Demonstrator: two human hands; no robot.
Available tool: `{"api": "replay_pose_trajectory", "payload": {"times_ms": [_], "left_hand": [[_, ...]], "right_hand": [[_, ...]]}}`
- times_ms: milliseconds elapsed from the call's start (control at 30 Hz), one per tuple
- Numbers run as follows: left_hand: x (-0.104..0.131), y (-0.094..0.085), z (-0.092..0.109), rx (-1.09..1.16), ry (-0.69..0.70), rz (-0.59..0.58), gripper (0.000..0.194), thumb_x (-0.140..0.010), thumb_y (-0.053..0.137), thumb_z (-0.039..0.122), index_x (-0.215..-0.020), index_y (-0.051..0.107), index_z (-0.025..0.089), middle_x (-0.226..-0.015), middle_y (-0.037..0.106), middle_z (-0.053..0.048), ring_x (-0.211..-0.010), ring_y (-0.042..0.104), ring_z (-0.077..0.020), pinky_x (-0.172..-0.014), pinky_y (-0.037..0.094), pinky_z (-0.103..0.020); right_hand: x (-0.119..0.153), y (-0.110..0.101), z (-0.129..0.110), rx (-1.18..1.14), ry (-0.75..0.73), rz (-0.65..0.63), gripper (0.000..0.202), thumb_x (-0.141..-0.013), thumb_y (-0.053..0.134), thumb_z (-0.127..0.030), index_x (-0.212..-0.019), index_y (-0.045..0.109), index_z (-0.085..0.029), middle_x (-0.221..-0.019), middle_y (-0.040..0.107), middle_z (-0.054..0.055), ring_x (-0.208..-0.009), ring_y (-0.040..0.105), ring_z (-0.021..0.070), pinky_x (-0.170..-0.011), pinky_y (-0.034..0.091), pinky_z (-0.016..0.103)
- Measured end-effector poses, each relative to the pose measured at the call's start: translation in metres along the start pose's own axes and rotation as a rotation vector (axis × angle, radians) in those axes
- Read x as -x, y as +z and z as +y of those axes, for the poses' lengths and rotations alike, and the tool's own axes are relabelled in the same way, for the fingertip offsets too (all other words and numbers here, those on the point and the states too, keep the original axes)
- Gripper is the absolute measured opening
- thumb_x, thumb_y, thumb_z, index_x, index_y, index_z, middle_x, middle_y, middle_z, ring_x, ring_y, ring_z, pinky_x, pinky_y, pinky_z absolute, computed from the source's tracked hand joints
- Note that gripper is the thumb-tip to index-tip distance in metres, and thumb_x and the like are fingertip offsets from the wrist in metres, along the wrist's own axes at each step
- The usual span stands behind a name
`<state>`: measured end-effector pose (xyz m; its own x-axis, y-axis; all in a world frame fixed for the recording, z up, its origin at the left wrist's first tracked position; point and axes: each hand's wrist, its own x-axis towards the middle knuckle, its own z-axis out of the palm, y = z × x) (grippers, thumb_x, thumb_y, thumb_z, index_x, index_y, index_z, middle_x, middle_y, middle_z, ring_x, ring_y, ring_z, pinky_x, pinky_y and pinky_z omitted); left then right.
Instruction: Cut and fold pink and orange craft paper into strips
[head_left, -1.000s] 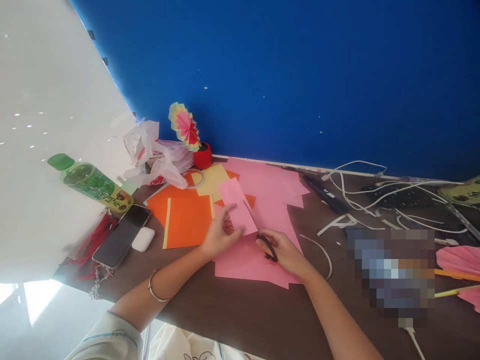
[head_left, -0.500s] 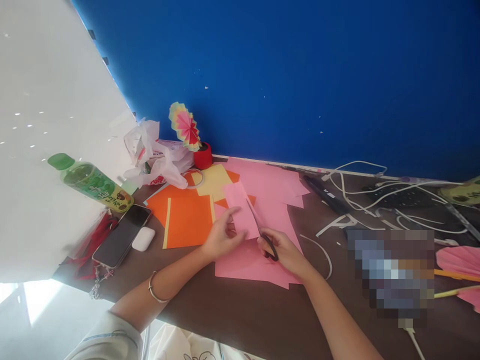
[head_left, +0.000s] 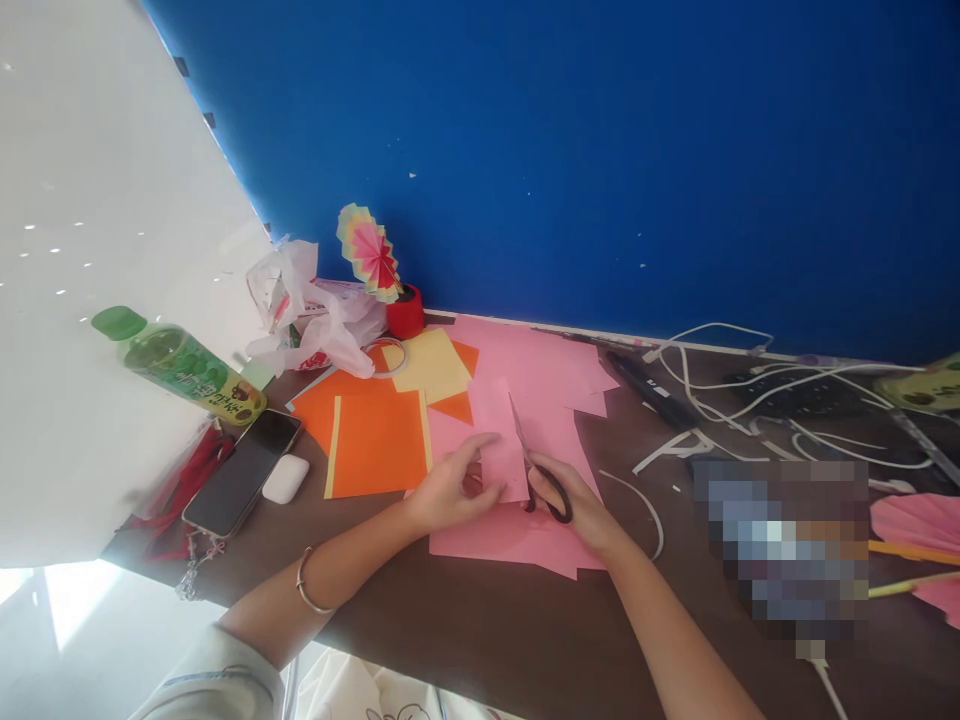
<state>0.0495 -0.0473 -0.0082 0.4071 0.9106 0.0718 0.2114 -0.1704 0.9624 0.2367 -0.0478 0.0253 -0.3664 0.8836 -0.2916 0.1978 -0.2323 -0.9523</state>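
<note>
The left hand (head_left: 448, 490) has its thumb and forefinger parted in a curve at the lower left of a small pink sheet (head_left: 504, 465), which it holds; the other fingers are partly hidden, so their exact grip is hard to tell. The right hand (head_left: 581, 505) is closed around the black handles of a pair of scissors (head_left: 529, 459), its fingers partly covered by the loops. The blades point away from the person along the small sheet's right side; how far apart they stand is hard to make out.

The small sheet is above larger pink paper (head_left: 517, 540) on the tabletop (head_left: 480, 640), and their matching colour blurs its far edge. Left of it lie orange paper (head_left: 379, 450) and yellow paper (head_left: 431, 365), partly overlapping. Beyond stand a red pot (head_left: 405, 315) with a folded paper flower (head_left: 369, 252) and a crumpled plastic bag (head_left: 322, 315), whose red print is illegible.

Farther left are a white case (head_left: 286, 479), a dark-screened phone (head_left: 244, 475) and a tilted green bottle (head_left: 187, 365), its label lettering too small to read. At right, white cables (head_left: 690, 385) tangle, a pixelated patch hides an object, and pink folded paper (head_left: 919, 530) is cut off by the frame.
</note>
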Motion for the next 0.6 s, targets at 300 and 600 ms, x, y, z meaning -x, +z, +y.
{"api": "replay_pose_trajectory", "payload": {"times_ms": [300, 600], "left_hand": [[0.0009, -0.0014, 0.0011, -0.067, 0.006, -0.013, 0.053, -0.080, 0.056, 0.030, -0.127, 0.036, 0.019, -0.086, 0.062, -0.004, -0.071, 0.061, -0.0127, -0.063, 0.049, -0.024], [0.0012, -0.0027, 0.0022, -0.115, -0.011, -0.023, 0.053, -0.079, 0.057, 0.031, -0.127, 0.038, 0.019, -0.080, 0.060, -0.002, -0.068, 0.060, -0.0127, -0.061, 0.048, -0.024]], "right_hand": [[-0.0019, -0.0015, 0.0044, -0.027, 0.008, 0.003, 0.044, -0.075, 0.052, -0.062, -0.068, 0.044, -0.020, -0.053, 0.034, -0.006, -0.048, 0.039, 0.0086, -0.045, 0.028, 0.023], [-0.0007, -0.0031, 0.0049, -0.074, 0.023, -0.009, 0.041, -0.075, 0.055, -0.058, -0.069, 0.046, -0.019, -0.054, 0.033, -0.006, -0.048, 0.038, 0.0081, -0.045, 0.029, 0.023]]}}
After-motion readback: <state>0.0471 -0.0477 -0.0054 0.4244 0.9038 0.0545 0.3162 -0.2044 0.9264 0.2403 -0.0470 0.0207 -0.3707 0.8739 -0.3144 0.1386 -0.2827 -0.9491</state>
